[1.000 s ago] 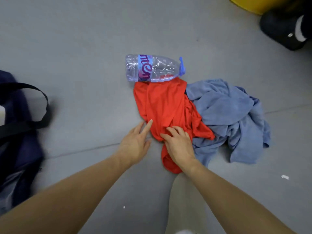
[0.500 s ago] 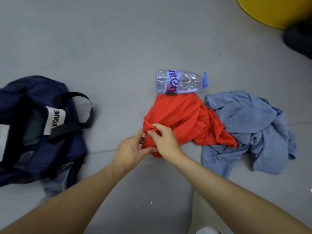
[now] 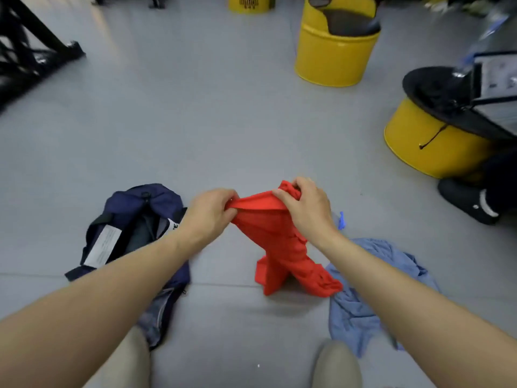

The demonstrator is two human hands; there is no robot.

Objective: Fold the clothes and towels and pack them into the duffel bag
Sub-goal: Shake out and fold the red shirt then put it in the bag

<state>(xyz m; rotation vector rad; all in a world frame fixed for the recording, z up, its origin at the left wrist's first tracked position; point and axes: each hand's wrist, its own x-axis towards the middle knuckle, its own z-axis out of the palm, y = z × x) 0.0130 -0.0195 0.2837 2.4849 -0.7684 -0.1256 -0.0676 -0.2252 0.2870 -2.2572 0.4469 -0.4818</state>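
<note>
Head-worn view down onto a grey floor [image 3: 223, 135]. At centre, a red garment [image 3: 279, 247] held upright, top edge stretched between two bare hands, lower end bunched and touching the floor at six o'clock from the hands.

Left hand [image 3: 208, 217] at nine o'clock of that edge, fingers curled and clamped on the cloth. Right hand [image 3: 306, 208] at three o'clock, fingers likewise clamped, with a wad of red fabric gathered above the knuckles.

Navy duffel bag [image 3: 134, 219] lying open at nine o'clock of the garment, partly hidden behind the left forearm, with a white label in sight. Crumpled light-blue garment [image 3: 349, 317] heaped at four o'clock, just beside the red hem, not yet folded. Blue bottle cap [image 3: 340, 219] peeking out beside the right wrist. Yellow drum seat [image 3: 333, 60] well apart at one o'clock.

Probably the start of folding the red piece: twisted, not yet squared. To do it well:
- Slide both grips outward to the corners or shoulder seams.
- Shake once to drop the twist out.
- Lay flat on bare floor at six o'clock, away from the blue heap.
- Smooth, then fold small enough for the bag mouth.

Risk of catching the blue cloth when lowering too far toward four o'clock.
</note>
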